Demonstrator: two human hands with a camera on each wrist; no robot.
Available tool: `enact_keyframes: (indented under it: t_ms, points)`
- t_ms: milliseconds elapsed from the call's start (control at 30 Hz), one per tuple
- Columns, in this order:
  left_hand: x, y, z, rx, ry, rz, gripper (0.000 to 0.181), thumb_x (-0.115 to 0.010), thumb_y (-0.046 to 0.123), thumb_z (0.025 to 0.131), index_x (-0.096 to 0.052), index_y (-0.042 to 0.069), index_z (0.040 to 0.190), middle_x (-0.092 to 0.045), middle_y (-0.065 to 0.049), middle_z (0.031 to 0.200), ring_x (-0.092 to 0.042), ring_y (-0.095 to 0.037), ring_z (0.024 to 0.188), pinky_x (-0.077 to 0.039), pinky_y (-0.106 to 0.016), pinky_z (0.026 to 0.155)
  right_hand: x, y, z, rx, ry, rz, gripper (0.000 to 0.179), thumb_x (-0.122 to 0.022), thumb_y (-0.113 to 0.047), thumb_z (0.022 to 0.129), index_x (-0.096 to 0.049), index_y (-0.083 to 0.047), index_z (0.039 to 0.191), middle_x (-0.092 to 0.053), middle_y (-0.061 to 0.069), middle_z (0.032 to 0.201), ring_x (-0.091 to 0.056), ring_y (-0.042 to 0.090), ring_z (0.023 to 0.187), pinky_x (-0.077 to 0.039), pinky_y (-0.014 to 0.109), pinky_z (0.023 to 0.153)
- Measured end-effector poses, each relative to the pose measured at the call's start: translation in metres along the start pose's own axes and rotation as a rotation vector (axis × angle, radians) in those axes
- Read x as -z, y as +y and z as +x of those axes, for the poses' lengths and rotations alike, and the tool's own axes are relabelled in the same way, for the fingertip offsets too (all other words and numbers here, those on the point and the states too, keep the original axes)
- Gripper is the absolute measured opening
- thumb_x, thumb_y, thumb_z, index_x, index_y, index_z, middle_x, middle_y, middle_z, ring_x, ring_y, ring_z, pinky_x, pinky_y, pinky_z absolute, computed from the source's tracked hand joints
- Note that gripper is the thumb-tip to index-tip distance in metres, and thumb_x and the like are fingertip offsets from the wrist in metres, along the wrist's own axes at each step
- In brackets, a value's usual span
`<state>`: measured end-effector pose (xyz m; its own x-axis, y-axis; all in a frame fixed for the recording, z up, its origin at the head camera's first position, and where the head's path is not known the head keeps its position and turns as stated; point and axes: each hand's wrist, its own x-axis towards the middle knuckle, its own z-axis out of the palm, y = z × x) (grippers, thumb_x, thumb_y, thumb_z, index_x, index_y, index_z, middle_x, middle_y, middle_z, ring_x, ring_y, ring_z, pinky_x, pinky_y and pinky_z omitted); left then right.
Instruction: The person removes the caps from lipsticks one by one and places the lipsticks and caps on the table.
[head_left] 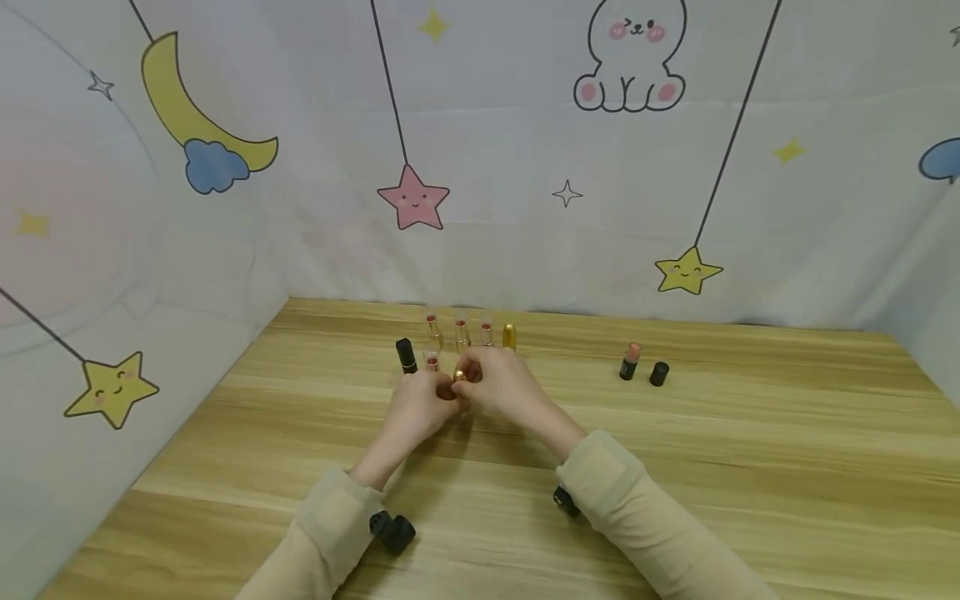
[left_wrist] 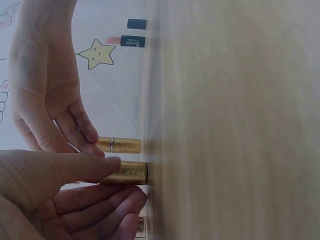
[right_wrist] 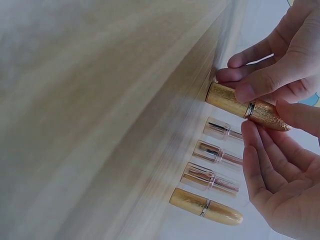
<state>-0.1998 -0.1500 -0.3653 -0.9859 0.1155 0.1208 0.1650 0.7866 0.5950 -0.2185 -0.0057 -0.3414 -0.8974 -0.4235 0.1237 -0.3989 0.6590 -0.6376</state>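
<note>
A bullet-shaped gold lipstick tube [right_wrist: 227,98] stands upright on the table between both hands. Low on its body, my left hand [head_left: 426,406] pinches it, with the thumb lying across the gold surface in the left wrist view. My right hand [head_left: 501,379] holds the tapered upper part [right_wrist: 270,117] between thumb and fingers. Just behind stands a row of clear-cased lipsticks [right_wrist: 210,179] with red tips, ended on the right by another gold tube [right_wrist: 202,206]. Beside the left hand are a clear lipstick [head_left: 432,362] and a black tube [head_left: 406,356].
At the right, a pink-tipped black lipstick [head_left: 630,362] stands by a black cap [head_left: 659,373]. Near the front lie black pieces [head_left: 393,532] by the left sleeve and a black piece [head_left: 566,502] by the right sleeve. A printed curtain [head_left: 517,250] closes the table's back.
</note>
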Motion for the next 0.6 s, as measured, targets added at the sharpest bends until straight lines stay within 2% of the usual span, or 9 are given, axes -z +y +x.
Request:
enact_keyframes:
  t_ms: [233, 600]
  points:
    - [0.0015, 0.0013, 0.0005, -0.005, -0.016, 0.004, 0.009, -0.078, 0.015, 0.077, -0.075, 0.007, 0.079, -0.073, -0.005, 0.073, -0.062, -0.013, 0.063, -0.046, -0.025, 0.059, 0.0014, 0.0012, -0.0016, -0.005, 0.013, 0.013, 0.006, -0.070, -0.016, 0.087, -0.067, -0.012, 0.090, -0.070, 0.000, 0.085, -0.062, 0.010, 0.077, -0.048, 0.025, 0.069]
    - [0.0031, 0.0016, -0.0012, 0.019, -0.027, 0.014, 0.010, -0.079, 0.016, 0.076, -0.076, 0.008, 0.081, -0.073, -0.004, 0.075, -0.064, -0.013, 0.067, -0.048, -0.028, 0.064, 0.0024, -0.0026, -0.0027, -0.003, 0.019, 0.007, 0.006, -0.070, -0.017, 0.086, -0.068, -0.013, 0.090, -0.070, -0.001, 0.085, -0.061, 0.010, 0.078, -0.048, 0.026, 0.070]
